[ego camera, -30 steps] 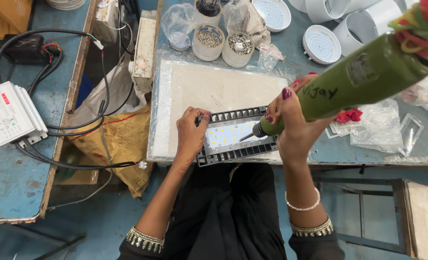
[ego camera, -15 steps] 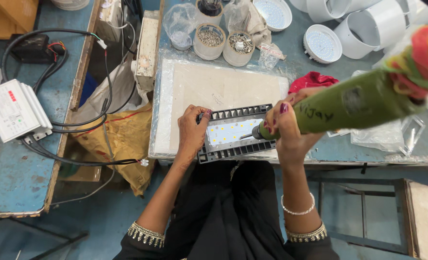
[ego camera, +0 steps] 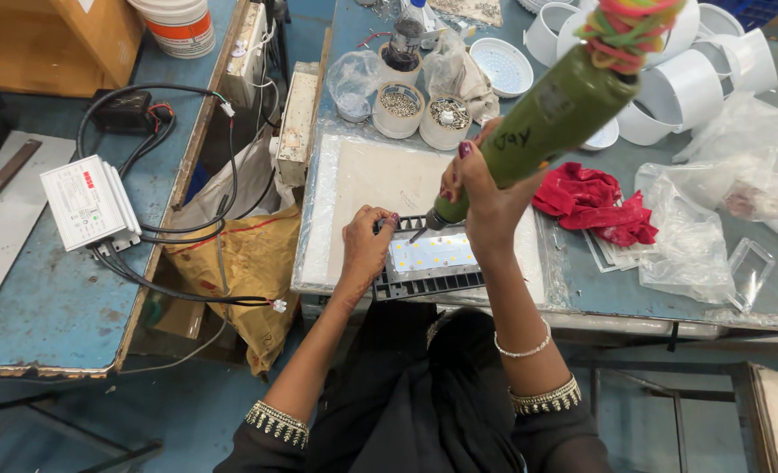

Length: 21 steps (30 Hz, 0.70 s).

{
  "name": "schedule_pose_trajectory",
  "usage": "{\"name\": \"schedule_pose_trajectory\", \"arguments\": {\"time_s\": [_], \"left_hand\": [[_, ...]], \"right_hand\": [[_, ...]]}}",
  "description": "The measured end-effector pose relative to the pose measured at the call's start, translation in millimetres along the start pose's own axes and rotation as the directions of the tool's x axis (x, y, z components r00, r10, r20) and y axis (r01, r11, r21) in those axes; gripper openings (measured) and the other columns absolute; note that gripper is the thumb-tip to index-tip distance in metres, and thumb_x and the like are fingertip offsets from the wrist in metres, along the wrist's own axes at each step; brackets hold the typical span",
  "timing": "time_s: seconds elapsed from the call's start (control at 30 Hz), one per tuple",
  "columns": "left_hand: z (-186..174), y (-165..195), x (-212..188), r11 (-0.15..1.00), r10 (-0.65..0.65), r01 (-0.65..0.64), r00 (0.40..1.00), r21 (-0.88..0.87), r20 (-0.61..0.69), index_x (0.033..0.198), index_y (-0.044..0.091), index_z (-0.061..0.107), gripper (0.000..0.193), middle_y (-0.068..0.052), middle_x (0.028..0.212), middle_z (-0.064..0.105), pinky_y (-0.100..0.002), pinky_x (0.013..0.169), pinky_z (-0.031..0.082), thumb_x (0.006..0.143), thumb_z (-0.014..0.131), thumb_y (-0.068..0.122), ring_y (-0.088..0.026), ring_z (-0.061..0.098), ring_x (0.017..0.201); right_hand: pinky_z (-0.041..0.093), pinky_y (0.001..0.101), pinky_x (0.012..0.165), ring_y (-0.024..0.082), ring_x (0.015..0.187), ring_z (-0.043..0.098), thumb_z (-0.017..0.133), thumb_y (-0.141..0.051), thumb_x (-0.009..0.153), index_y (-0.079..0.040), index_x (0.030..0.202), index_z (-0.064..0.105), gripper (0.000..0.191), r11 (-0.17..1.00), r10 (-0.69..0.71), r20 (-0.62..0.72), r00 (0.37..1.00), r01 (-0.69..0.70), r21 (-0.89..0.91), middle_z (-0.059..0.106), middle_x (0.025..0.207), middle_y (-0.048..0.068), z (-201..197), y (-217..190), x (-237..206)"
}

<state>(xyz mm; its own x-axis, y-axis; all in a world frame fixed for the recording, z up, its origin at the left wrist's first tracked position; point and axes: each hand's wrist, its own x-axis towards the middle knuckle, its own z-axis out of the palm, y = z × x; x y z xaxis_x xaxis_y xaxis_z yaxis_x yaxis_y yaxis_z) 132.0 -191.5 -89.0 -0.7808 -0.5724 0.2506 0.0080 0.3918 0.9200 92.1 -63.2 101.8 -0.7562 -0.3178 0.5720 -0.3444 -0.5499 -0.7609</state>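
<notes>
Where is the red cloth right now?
In the head view, the red cloth lies on the bench right of the right hand, between the green power screwdriver and the clear plastic bags.

- One green power screwdriver [ego camera: 547, 118], running from the upper right of the frame down to the centre.
- One finned LED light panel [ego camera: 430, 260] at the centre of the frame.
- Two hands: the left hand [ego camera: 367, 247] and the right hand [ego camera: 485, 197], both near the centre.
- Two round tubs of screws [ego camera: 400, 109], side by side at the upper centre.
- One red cloth [ego camera: 595, 203], right of centre.
- One white driver box [ego camera: 87, 203] with black cables, at the left.
- One white bucket [ego camera: 176, 24] at the top left.
- One yellow sack [ego camera: 240, 263] hanging between the two tabletops.
- Several white round lamp housings [ego camera: 669, 83] at the upper right; the exact number cannot be told.
</notes>
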Motion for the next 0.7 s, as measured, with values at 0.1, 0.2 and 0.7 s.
{"name": "schedule_pose_trajectory", "arguments": {"time_s": [0.1,0.2,0.7], "left_hand": [[-1,1,0,1.0,-0.015,0.015,1.0,0.011,0.016,0.093,0.004,0.073,0.028,-0.01,0.094,0.066,-0.041,0.093,0.038,0.095,0.065,0.031,-0.028,0.062,0.09],[-3,5,-1,1.0,-0.005,0.005,1.0,-0.003,0.018,0.093,0.004,0.074,0.027,-0.01,0.094,0.067,-0.04,0.094,0.038,0.095,0.064,0.03,-0.027,0.062,0.09],[-8,15,-3,0.999,-0.038,0.039,0.998,-0.009,0.051,0.093,0.003,0.074,0.028,-0.01,0.093,0.066,-0.04,0.096,0.037,0.095,0.063,0.029,-0.026,0.061,0.09]], "right_hand": [[0.048,0.0296,0.054,0.013,0.055,0.052,0.063,-0.001,0.102,0.0,0.11,0.047,0.017,0.999,-0.012,0.032,0.999,0.013,-0.039,0.051,0.071,0.005,1,4,4],[0.047,0.0297,0.056,0.013,0.056,0.052,0.063,-0.002,0.102,0.0,0.11,0.047,0.017,1.0,-0.007,0.034,0.999,0.007,0.0,0.053,0.072,0.006,0,4,6],[0.047,0.0296,0.055,0.013,0.056,0.051,0.063,-0.003,0.103,0.0,0.11,0.047,0.018,0.999,-0.006,0.016,1.0,0.006,-0.035,0.052,0.072,0.005,0,3,1]]}}
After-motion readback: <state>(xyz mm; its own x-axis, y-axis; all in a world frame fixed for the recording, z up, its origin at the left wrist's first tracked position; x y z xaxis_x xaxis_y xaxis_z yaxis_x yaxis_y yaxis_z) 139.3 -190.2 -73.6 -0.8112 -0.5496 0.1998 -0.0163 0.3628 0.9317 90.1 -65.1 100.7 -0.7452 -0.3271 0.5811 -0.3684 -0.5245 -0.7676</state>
